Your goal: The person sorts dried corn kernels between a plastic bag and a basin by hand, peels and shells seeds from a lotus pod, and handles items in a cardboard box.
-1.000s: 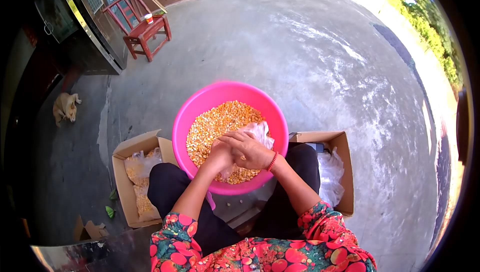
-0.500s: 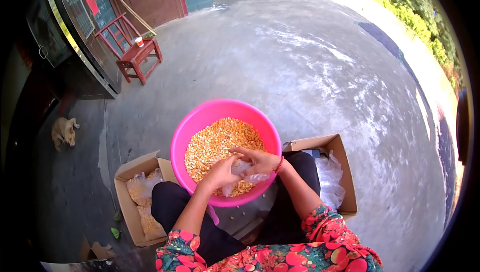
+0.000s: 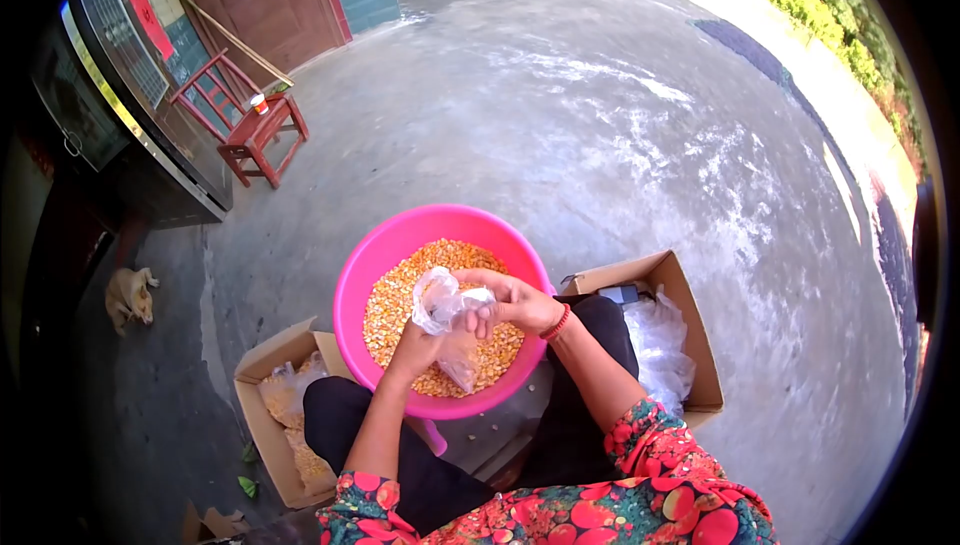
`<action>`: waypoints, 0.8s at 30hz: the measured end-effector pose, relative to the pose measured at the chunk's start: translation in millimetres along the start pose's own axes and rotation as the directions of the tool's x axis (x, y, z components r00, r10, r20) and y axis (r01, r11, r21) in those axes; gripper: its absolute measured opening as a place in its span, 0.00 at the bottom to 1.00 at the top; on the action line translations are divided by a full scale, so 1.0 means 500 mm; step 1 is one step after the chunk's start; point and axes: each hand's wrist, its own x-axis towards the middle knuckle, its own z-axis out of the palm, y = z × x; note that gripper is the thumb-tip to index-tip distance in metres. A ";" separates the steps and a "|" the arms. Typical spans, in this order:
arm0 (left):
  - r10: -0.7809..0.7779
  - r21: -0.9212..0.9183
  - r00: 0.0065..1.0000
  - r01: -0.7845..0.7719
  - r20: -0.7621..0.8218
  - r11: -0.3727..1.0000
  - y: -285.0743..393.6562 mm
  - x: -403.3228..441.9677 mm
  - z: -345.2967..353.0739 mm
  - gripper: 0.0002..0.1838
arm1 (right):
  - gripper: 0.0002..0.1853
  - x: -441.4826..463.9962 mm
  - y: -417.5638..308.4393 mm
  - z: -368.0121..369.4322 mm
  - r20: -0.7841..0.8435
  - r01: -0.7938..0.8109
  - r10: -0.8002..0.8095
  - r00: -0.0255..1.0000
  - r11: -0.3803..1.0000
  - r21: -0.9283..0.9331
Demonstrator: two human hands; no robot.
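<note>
A pink basin holds loose yellow corn kernels. Over the basin, a clear plastic bag hangs between my hands, its crumpled mouth turned upward. My left hand grips the bag at its left side, partly covered by the plastic. From the right, my right hand, with a red bracelet at the wrist, has its fingers closed on the bag's upper part. Whether any kernels are inside the bag is hard to tell against the corn behind it.
Left of my knee, a cardboard box contains bags of corn. At the right, another box holds clear plastic bags. A dog lies at the left, and a red chair bears a cup.
My hands have shifted from being close together over the corn to holding the bag upright with its mouth raised. The view has tilted, showing more of the doorway.
</note>
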 end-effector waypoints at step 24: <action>-0.227 0.198 0.934 0.176 0.277 0.964 0.002 0.006 -0.007 0.16 | 0.09 -0.006 -0.009 -0.052 -0.416 0.231 -0.183 0.891 0.971 0.067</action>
